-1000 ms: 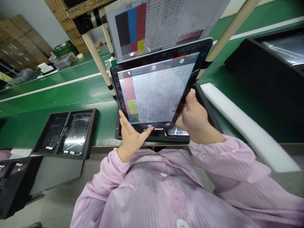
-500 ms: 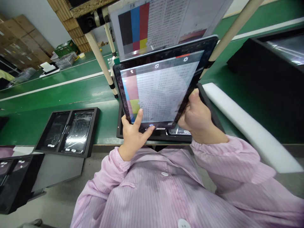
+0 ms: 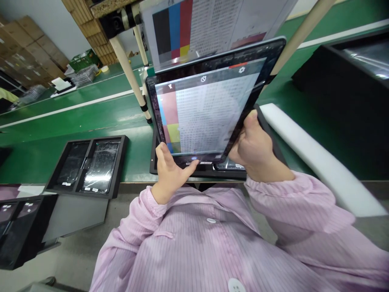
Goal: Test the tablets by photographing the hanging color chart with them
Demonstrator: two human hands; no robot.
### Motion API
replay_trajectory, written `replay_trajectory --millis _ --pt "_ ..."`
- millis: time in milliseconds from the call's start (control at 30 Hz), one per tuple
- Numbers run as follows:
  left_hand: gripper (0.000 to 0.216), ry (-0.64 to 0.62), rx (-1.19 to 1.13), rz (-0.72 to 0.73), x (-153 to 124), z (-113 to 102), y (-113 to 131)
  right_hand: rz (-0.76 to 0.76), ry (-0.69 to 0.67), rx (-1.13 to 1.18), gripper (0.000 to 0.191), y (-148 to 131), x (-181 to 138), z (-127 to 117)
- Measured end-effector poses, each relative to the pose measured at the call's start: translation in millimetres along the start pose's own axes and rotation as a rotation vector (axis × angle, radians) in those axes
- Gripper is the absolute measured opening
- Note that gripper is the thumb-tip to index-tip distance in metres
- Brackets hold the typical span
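A tablet (image 3: 209, 113) is tilted up in front of me, its lit screen showing a camera picture of colour blocks and rows of small print. My right hand (image 3: 254, 148) is closed around its right edge, thumb upward along the bezel. At the lower left corner, my left hand (image 3: 170, 174) holds the tablet, with its thumb at the bottom edge near the round on-screen button. Behind the tablet hangs a printed colour chart (image 3: 212, 30) in a clear sleeve. Beneath it, partly hidden, lies a black foam tray (image 3: 200, 175) with another device (image 3: 227, 165) in it.
Left on the green bench (image 3: 136, 150) is a black tray (image 3: 121, 162) holding two wrapped devices. A white foam strip (image 3: 316, 158) lies to the right, beside a large black foam block (image 3: 331, 105). Pale poles (image 3: 129, 75) frame the chart.
My left index finger has moved off the screen to the tablet's left edge. The tablet has risen slightly at its upper right, and the yellow block on screen looks paler.
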State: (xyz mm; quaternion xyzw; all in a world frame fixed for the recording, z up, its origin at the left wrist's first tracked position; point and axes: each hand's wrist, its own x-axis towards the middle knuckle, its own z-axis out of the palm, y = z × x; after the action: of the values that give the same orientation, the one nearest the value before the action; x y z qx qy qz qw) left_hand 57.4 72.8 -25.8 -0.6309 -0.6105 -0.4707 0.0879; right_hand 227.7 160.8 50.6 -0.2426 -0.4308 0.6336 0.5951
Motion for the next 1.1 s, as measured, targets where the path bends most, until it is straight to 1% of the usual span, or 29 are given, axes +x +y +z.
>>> replay_trajectory --millis 200,300,433,600,733,967,1100 --pt "0.134 0.041 0.002 0.020 -2.5 1.7 -2.4 0.014 -0.009 -0.021 0.061 1.6 0.1 -2.2" --pt "0.135 0.044 0.009 0.039 -0.8 -0.3 -0.2 0.007 -0.017 -0.011 0.062 1.0 -0.5 -1.8" --pt "0.134 0.042 0.000 0.086 0.9 -2.5 2.5 0.014 -0.037 0.007 0.058 -0.8 -1.9 -0.3" --pt "0.135 0.025 0.000 0.042 0.8 -3.5 4.8 0.003 -0.036 -0.001 0.056 -2.7 -2.8 0.4" --pt "0.134 0.026 0.002 0.113 3.2 -6.0 8.0 0.001 -0.060 0.006 0.057 -2.7 -2.5 -0.6" --pt "0.133 0.046 0.024 0.141 4.0 -6.3 8.8 -0.008 -0.077 0.002 0.059 -1.3 -1.7 -2.3" --pt "0.133 0.062 0.026 0.149 3.0 -5.6 8.2 -0.016 -0.089 0.006 0.056 -1.7 -2.0 -2.1"
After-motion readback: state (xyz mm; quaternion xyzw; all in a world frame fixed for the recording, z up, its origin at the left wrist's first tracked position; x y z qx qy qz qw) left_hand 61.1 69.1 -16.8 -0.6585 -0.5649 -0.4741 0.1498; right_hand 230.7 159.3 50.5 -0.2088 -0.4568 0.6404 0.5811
